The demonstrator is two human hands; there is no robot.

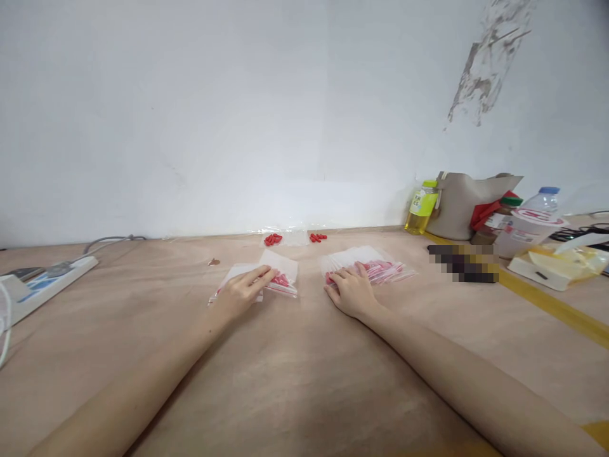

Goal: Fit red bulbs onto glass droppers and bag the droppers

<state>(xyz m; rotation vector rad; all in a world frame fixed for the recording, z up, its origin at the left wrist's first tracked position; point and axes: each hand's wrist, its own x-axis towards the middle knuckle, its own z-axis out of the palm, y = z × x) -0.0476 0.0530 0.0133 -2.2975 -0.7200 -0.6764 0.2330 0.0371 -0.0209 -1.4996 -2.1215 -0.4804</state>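
My left hand [242, 291] is closed at the left edge of a clear zip bag [285, 261] with small red pieces in it; its thumb is hidden. Under that hand lie other flat zip bags [233, 273], partly covered by the fingers. My right hand [353, 293] rests with fingers spread on a fanned pile of similar clear bags [385, 271], red pieces showing through the plastic. Further back, near the wall, sit two bags with red pieces, the left group [273, 239] and the right group [318, 237].
A white power strip [52, 289] with cables lies at the left. Along the right stand a yellow-green bottle [421, 208], a grey bag [459, 206], a jar [497, 219], a pink-white tub [528, 231] and a tissue pack [556, 263]. A blurred dark object [461, 263] lies before them.
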